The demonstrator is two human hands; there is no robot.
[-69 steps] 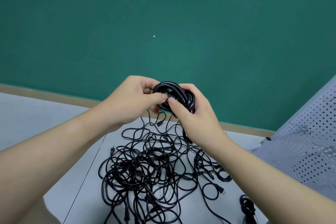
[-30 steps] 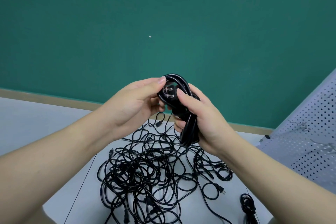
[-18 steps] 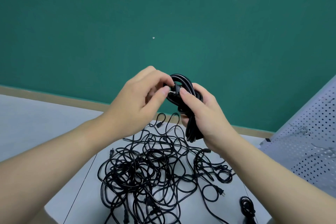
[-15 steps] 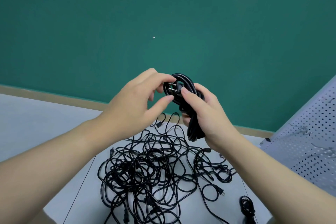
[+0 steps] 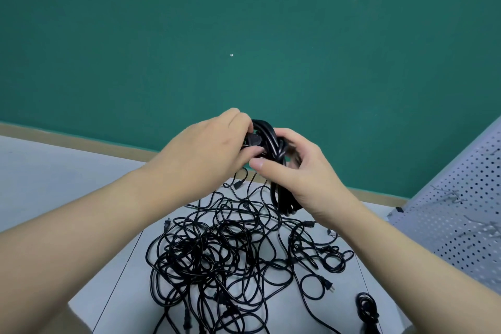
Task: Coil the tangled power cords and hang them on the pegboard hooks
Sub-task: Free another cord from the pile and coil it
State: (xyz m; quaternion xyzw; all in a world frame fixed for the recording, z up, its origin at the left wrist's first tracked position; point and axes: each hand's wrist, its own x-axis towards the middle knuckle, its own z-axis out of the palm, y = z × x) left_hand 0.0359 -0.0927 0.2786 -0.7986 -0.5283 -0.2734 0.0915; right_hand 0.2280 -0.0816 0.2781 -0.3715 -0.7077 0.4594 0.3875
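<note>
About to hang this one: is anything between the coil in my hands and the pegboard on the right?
Nothing visible. The coiled cord is held up in both hands, above the tangled pile, with open air toward the pegboard.

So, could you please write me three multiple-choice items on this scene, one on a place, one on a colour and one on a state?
1. Where is the pegboard?
A. at the right edge
B. at the left edge
C. lying under the tangle

2. What colour is the wall?
A. white
B. green
C. red

3. What state is the coiled cord in?
A. hung on a hook
B. lying on the table
C. held in the air by both hands

Answers:
1 A, the perforated panel rises on the right.
2 B, green fills the background.
3 C, the left hand and right hand grip it above the tangled cords on the table.
</note>
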